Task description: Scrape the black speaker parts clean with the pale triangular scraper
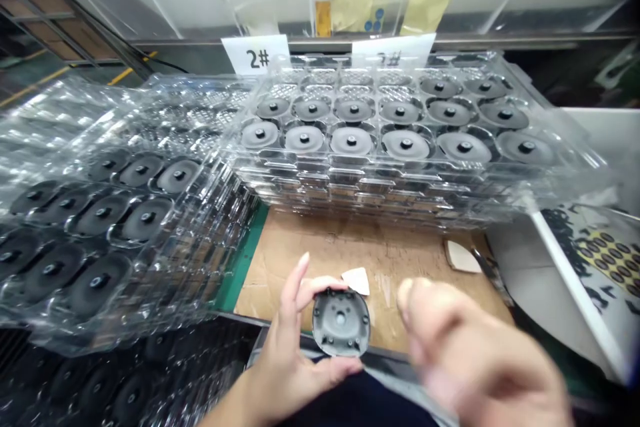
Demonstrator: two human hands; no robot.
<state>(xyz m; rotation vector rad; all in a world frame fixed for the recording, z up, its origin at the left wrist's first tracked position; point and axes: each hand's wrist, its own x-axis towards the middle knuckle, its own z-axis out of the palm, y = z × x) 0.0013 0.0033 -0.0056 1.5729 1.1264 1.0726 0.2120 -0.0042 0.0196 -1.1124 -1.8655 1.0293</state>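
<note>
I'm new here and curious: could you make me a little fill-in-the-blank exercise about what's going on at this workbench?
1. The left hand grips a rounded grey part between its fingers and its ____.
2. Unlike the left hand, the right hand looks ____ in the picture rather than sharp.
3. The white sign nearer the picture's left edge reads ____.
4. The nearest row of the clear tray beyond the cardboard contains ____ dark pieces.

Missing words: thumb; blurred; 2#; six.
</note>
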